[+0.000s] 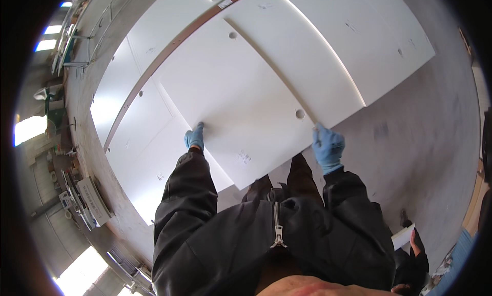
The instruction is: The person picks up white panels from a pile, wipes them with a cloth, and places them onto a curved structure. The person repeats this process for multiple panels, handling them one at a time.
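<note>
A large white panel (241, 91) with two round holes along its right side lies at a slant in front of me, on top of other white panels. My left hand (195, 136), in a blue glove, grips its left edge with the thumb laid on the upper face. At the near right corner, my right hand (328, 146), gloved alike, is closed around the panel's edge; its fingers partly hide that corner. Small dark marks show on the panel's near end. The fingers under the panel are hidden.
More white panels (133, 137) spread beneath and to the left, others (379, 34) at the far right. A long brown strip (164, 50) curves across them. A person (412, 260) holds a white piece at the lower right. A box (94, 201) stands at the left, on the grey floor's far side.
</note>
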### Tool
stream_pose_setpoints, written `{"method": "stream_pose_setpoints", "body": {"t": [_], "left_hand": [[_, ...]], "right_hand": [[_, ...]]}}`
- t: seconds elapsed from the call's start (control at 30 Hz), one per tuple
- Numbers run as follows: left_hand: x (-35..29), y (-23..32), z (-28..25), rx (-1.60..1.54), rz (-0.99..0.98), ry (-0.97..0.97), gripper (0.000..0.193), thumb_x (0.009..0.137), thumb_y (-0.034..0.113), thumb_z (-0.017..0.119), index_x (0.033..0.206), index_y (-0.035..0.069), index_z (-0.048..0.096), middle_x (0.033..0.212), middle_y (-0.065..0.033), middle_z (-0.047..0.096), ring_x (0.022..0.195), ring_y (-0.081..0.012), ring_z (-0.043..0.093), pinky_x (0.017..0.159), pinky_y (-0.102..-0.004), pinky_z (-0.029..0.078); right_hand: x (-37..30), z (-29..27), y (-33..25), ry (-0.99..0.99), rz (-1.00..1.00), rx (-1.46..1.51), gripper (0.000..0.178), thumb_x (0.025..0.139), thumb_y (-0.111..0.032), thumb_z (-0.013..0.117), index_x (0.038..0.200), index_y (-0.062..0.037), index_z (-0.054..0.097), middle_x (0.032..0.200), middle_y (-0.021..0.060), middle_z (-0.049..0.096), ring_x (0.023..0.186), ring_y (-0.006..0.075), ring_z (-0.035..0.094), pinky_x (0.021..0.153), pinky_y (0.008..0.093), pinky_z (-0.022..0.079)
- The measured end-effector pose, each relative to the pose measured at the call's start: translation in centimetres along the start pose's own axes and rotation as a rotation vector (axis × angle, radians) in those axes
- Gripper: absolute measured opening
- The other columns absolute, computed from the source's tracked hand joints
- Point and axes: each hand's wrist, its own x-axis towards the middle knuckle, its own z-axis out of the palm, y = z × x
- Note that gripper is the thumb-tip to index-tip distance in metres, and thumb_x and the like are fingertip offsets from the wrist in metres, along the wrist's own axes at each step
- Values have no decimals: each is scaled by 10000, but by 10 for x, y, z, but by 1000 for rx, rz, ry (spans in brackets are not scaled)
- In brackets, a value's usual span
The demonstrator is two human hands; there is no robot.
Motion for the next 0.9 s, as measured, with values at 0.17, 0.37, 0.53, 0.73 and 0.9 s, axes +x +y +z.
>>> {"method": "stream_pose_setpoints", "body": {"t": [0.17,0.37,0.53,0.73,0.9], "left_hand": [[-26,45,21,116,13,21,736,741,589,748,935,-118,684,869,-266,700,851,-376,679,777,-444,510],[-24,44,28,-7,22,61,679,744,510,808,916,-131,664,828,-224,693,765,-322,646,739,-426,507],[-32,39,38,-77,-58,-9,642,743,497,829,846,-108,638,740,-171,637,670,-266,558,675,-416,482],[-29,39,36,-237,-145,13,572,770,436,828,847,-83,599,707,-126,588,608,-230,506,608,-402,475],[17,71,42,-234,-288,202,751,781,627,705,1020,-85,680,1011,-222,710,902,-347,668,799,-469,521]], "right_hand": [[-18,-15,59,149,482,212,358,866,-253,718,1101,6,642,938,195,697,848,360,685,758,431,545],[-28,48,86,-421,928,244,842,828,-610,667,1308,68,528,1258,306,598,1183,425,581,986,437,478],[-18,70,78,-301,1096,752,681,827,-519,697,1210,34,591,1122,268,671,1013,382,665,876,420,512],[-6,62,81,-309,1087,709,627,821,-306,704,1287,37,464,1126,274,644,1027,387,646,869,426,506],[5,32,81,6,653,119,668,724,-196,773,1282,35,486,1321,267,516,1161,443,534,972,502,440]]}}
